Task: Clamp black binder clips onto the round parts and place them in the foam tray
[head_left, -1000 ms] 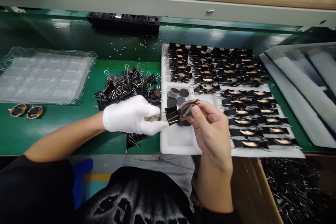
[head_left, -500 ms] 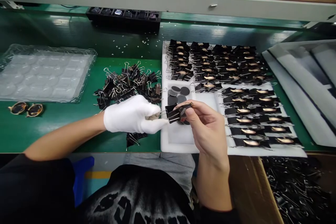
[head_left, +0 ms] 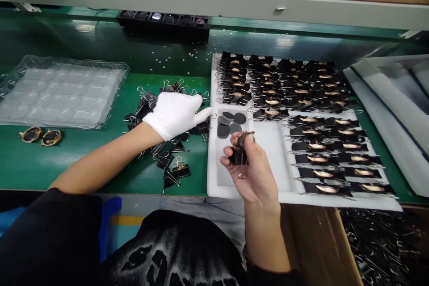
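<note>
My left hand (head_left: 177, 114), in a white glove, reaches over a heap of black binder clips (head_left: 139, 109). Its thumb stands away from the fingers and I see nothing held in it. My bare right hand (head_left: 256, 172) is closed around a black binder clip (head_left: 239, 157), which is clamped on a small dark piece with a curved edge; fingers partly hide both. This hand is above the white foam tray (head_left: 284, 178). Dark round discs (head_left: 231, 123) lie in a tray compartment just behind it.
Rows of binder clips clamped on gold-edged pieces (head_left: 317, 146) fill much of the tray. A clear plastic tray (head_left: 67, 94) and two round tortoiseshell frame parts (head_left: 42, 135) lie at left. A black compartment box (head_left: 164, 22) stands behind; a carton of clips (head_left: 385, 241) sits below right.
My left hand has let go of the binder clip and moved up and left over the heap. My right hand keeps its clip, now turned with its handle pointing down.
</note>
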Demonstrator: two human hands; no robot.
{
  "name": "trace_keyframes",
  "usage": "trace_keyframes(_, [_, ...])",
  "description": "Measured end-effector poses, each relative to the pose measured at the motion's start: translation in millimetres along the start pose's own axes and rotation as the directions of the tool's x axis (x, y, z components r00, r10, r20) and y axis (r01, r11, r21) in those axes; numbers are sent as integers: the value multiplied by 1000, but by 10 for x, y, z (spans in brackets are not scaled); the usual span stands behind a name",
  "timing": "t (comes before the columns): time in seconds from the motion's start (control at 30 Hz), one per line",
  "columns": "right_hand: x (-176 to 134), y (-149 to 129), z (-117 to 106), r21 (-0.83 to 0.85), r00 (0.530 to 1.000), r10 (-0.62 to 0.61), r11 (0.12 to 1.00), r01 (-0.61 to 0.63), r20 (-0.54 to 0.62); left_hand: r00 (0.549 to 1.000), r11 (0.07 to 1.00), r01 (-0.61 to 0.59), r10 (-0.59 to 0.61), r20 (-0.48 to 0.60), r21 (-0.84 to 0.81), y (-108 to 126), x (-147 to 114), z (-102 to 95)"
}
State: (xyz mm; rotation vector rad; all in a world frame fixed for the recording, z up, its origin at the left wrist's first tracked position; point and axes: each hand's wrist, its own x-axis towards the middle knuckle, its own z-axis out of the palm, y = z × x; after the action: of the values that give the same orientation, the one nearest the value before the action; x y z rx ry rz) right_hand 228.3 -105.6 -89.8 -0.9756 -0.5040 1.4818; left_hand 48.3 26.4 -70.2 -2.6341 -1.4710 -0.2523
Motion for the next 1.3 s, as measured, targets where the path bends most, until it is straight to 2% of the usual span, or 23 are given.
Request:
trace_keyframes(0.1, [-39,27,28,-76,990,96,993,-88,103,1000,998,-4,5,20,-63,-36,6,-1])
trace_keyframes(0.2, [-75,28,56,-114,993,75,991,-63,97,1000,946,25,-24,9,-322,-66,-80,-173])
trace_keyframes(0.3, [-91,54,90,-142,995,-30,989,44,100,999,762,21,17,52,-647,-35,-204,-379])
trace_keyframes(0.37, [-97,81,90,-162,988,-77,982,99,137,993,650,6,86,81,-760,0,-274,-462])
trace_keyframes(0.4, [-101,90,78,-183,983,-90,976,119,160,988,624,-12,130,89,-781,12,-299,-484])
trace_keyframes(0.47, [-114,90,32,-256,972,-104,954,158,211,970,623,-59,219,101,-780,17,-329,-499])
trace_keyframes(0.53, [-131,58,-24,-350,952,-121,911,219,282,955,661,-86,268,127,-746,10,-342,-493])
trace_keyframes(0.63, [-155,-27,-72,-460,905,-155,819,342,396,955,738,-76,248,164,-670,22,-357,-477])
trace_keyframes(0.73, [-168,-94,-71,-531,888,-177,745,403,425,966,791,-63,202,163,-608,75,-379,-468])
trace_keyframes(0.87, [-180,-112,-62,-571,878,-193,694,438,438,970,780,-73,199,137,-621,129,-407,-449])
trace_keyframes(0.97, [-197,-121,-71,-563,878,-149,716,413,454,966,740,-109,236,104,-664,135,-411,-411])
trace_keyframes(1.13, [-183,-237,-155,-538,910,-1,806,246,414,971,718,-192,236,-25,-669,98,-381,-373])
trace_keyframes(1.2, [-141,-310,-205,-577,904,43,783,234,425,960,686,-231,275,-48,-691,77,-380,-380])
trace_keyframes(1.3, [-63,-407,-249,-641,875,97,719,268,475,916,626,-308,398,-47,-717,61,-400,-386])
